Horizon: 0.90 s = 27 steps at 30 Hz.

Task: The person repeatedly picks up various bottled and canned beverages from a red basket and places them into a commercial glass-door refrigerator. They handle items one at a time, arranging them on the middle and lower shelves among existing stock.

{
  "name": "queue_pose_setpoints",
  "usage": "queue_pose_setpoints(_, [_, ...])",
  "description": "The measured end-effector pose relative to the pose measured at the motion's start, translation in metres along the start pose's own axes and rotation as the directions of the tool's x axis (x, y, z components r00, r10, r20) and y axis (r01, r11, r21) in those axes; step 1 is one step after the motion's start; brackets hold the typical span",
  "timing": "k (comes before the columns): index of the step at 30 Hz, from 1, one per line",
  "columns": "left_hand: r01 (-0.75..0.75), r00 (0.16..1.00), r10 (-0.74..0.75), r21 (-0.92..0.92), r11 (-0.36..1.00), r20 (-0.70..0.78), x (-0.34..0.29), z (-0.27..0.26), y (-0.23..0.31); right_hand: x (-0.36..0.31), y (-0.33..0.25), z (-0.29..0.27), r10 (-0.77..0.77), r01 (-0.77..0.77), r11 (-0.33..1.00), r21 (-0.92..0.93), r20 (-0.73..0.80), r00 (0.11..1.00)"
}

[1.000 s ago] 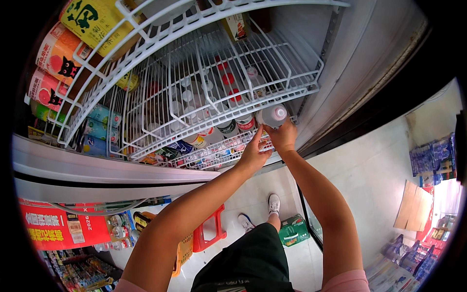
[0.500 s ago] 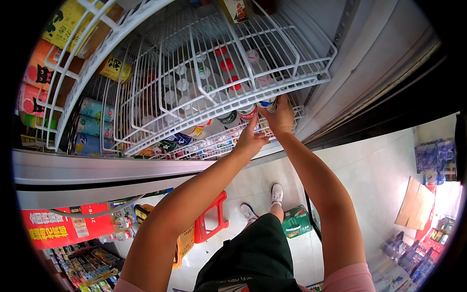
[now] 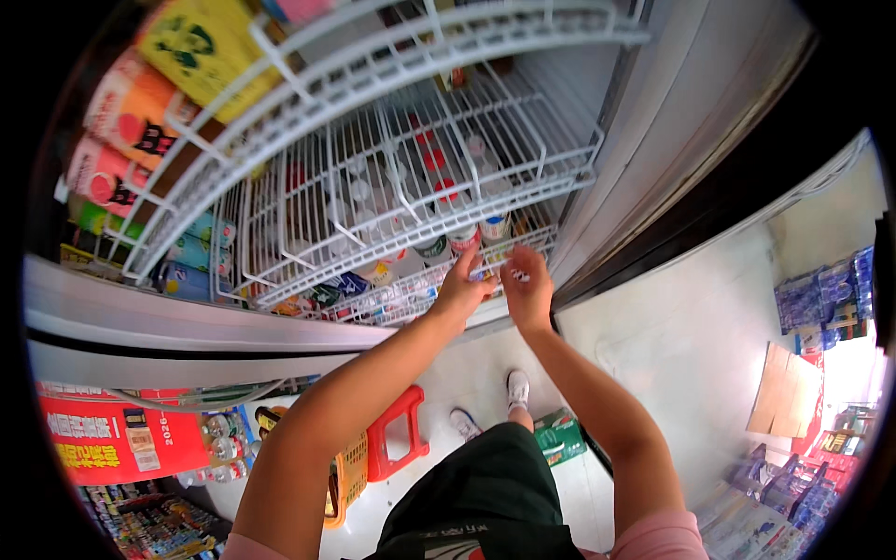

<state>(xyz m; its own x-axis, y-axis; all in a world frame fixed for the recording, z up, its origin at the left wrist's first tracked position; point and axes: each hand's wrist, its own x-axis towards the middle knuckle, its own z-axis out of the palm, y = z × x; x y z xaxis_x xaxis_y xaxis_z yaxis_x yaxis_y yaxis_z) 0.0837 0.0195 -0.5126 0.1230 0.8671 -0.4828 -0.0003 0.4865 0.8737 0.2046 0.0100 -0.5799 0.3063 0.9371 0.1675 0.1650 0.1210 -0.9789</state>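
Observation:
My left hand (image 3: pixel 457 293) is just in front of the lower cooler shelf, index finger stretched up and thumb apart, holding nothing that I can see. Its fingertips are near a bottle with a red label (image 3: pixel 464 240). Beside it, my right hand (image 3: pixel 530 297) is slightly blurred, with curled fingers. A small white patch (image 3: pixel 521 275) shows at those fingers; what it belongs to is unclear. A bottle with a white and blue label (image 3: pixel 495 228) stands at the right end of the row, apart from the right hand. White wire racks (image 3: pixel 429 219) partly cover the bottles.
Yellow (image 3: pixel 201 51) and orange cartons (image 3: pixel 140 107) fill the upper left shelf. The cooler's frame (image 3: pixel 644 177) rises at the right. On the floor are a red plastic stool (image 3: pixel 399 434), a yellow basket (image 3: pixel 350 476) and a green pack (image 3: pixel 560 437). Wrapped bottles (image 3: pixel 821 289) stand far right.
My right hand has drawn back from the bottle at the row's right end, toward me, and the bottle stays on the shelf. My left hand has shifted slightly left. The view has tilted.

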Motion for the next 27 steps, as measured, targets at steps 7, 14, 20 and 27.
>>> queue_pose_setpoints(7, [-0.259, 0.959, 0.263, -0.049, 0.965, 0.104, -0.071, 0.013, 0.103, 0.018, -0.188, -0.030, -0.236, 0.225, 0.953, 0.200, 0.030, 0.971])
queue_pose_setpoints(14, [-0.828, 0.520, 0.797, -0.045, 0.558, 0.308, -0.179, 0.031, 0.302, 0.078, -0.416, -0.084, -0.749, 0.786, 0.604, 0.133, -0.243, 0.616])
queue_pose_setpoints(20, [-0.993, 0.086, 0.984, 0.094, 0.072, 0.154, -0.220, 0.044, 0.441, 0.121, -0.551, -0.099, -0.842, 0.858, 0.514, -0.002, -0.191, 0.505])
queue_pose_setpoints(27, [-0.852, -0.054, 0.996, 0.517, -0.081, 0.067, -0.184, 0.054, 0.510, 0.194, -0.590, -0.106, -0.804, 0.700, 0.592, -0.400, -0.236, 0.546])
